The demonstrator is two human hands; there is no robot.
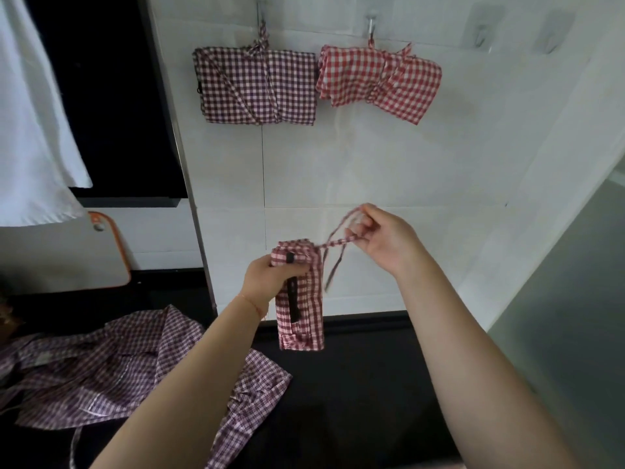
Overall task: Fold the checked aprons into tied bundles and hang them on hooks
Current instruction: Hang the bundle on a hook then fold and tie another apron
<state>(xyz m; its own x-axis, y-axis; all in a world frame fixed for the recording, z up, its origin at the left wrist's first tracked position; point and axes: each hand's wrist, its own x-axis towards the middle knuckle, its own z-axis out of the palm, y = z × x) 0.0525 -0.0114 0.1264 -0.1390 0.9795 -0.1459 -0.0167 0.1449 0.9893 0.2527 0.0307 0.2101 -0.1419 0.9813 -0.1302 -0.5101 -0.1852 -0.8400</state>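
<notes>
- Where a white cloth [32,130] hangs down the upper left edge of the view, a dark window or panel sits behind it, and below that a white cutting board with an orange rim [116,252] leans against the wall at the back of the black counter [355,384].
- On the counter's left part, toward its front edge, an unfolded purple-checked apron [101,374] lies spread and rumpled, one corner reaching toward the counter's middle under the left forearm.
- On the white tiled wall [338,164] above, a folded purple-checked bundle [257,86] hangs by its tie from a hook at the top edge of the view.
- The left hand [263,275] grips the upper part of a folded red-checked apron bundle [301,313], fingers curled around it; the bundle hangs upright in the air above the counter's back edge, with a black strip running down its face.
- Just right of the purple bundle, a folded red-checked bundle [378,82] hangs from a metal hook [371,27], its right half tilted downward.
- The right hand [382,242] pinches the bundle's tie strings [338,238], holding a loop up and to the right of the bundle, while a loose end dangles beside it.
- Farther right on the wall, two bare adhesive hooks [483,32] sit near the top edge.
</notes>
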